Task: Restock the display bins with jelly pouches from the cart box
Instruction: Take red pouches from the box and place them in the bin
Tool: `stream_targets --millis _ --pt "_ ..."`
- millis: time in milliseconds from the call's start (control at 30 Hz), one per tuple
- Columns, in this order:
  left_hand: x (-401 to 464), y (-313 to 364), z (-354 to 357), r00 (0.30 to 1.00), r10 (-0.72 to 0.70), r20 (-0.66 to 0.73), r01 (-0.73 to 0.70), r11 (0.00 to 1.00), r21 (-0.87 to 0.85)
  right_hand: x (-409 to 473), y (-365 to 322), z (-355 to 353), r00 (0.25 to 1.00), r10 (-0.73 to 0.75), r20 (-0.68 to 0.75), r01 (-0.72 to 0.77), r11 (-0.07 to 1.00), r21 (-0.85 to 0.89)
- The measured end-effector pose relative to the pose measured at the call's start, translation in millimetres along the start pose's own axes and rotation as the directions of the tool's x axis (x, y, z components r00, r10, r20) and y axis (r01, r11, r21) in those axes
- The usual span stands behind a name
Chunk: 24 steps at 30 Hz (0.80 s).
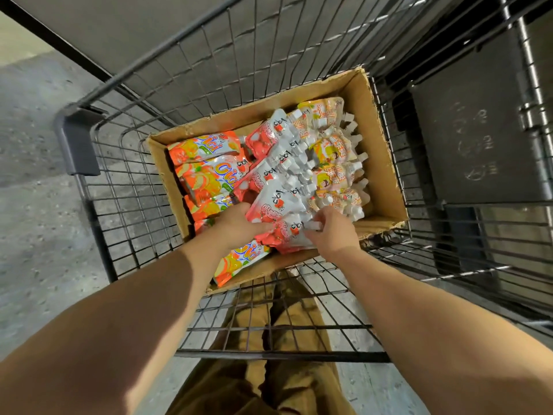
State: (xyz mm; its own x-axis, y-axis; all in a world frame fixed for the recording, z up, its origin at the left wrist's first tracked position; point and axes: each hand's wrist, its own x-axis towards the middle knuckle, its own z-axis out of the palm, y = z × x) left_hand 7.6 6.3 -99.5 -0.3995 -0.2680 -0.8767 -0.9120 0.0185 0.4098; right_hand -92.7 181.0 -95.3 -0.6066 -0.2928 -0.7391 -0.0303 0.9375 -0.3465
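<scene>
From the head camera, both hands reach into the cardboard box [371, 121] in the wire cart [143, 187] — the left hand [236, 224] and right hand [332, 227] each grasp the red-and-white jelly pouches [275, 202] at the box's near end, between orange pouches [203, 172] and yellow ones.

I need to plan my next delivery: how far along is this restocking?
Early, by the look of it. Nothing shows as done: no display bins are in view, and the cardboard box in the cart is full of pouches. In hand: the left hand and right hand are gathering red-and-white pouches. Left: the orange pouches, the yellow ones, and all binning.
</scene>
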Motion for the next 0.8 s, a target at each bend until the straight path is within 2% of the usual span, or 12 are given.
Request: stream_targets --millis 100,200,267,400,467,567,633,733,800 --pt "-3.7 3.6 -6.3 0.999 -0.010 0.043 0.018 0.983 -0.182 -5.5 -13.6 -7.1 0.998 -0.051 0.037 0.037 0.953 0.300" --pt "-13.5 7.3 -17.5 0.997 -0.027 0.079 0.053 0.936 -0.348 -13.3 -26.3 -15.5 0.990 -0.067 0.125 -0.016 0.820 0.572" --pt "-25.5 8.6 -26.7 0.994 -0.029 0.107 0.075 0.888 -0.453 -17.9 -35.7 -26.7 0.981 -0.096 0.166 -0.032 0.772 0.634" --pt "-62.9 14.2 -42.9 0.983 0.047 0.178 0.086 0.738 -0.669 -30.7 -66.1 -53.5 0.918 -0.168 0.360 -0.161 0.672 0.723" --pt "-84.6 17.1 -52.4 0.984 0.069 0.166 0.081 0.653 -0.753 -44.9 -89.9 -62.7 0.912 -0.201 0.358 -0.168 0.615 0.770" --pt "-119.6 13.6 -70.6 0.990 0.119 0.076 -0.003 0.559 -0.829 -78.7 -132.0 -65.4 0.914 -0.264 0.309 -0.119 0.554 0.824" --pt "-144.1 4.3 -87.8 0.990 0.141 -0.023 -0.088 0.475 -0.876 -105.7 -161.1 -59.8 0.880 -0.345 0.327 -0.078 0.573 0.816" --pt "-188.1 -21.0 -118.5 0.967 0.185 -0.174 -0.231 0.357 -0.905 -145.4 -203.8 -39.8 0.782 -0.448 0.434 0.029 0.721 0.692" --pt "-217.9 -48.6 -140.9 0.945 0.179 -0.273 -0.315 0.282 -0.906 -169.0 -236.9 -18.9 0.716 -0.487 0.499 0.069 0.762 0.644"
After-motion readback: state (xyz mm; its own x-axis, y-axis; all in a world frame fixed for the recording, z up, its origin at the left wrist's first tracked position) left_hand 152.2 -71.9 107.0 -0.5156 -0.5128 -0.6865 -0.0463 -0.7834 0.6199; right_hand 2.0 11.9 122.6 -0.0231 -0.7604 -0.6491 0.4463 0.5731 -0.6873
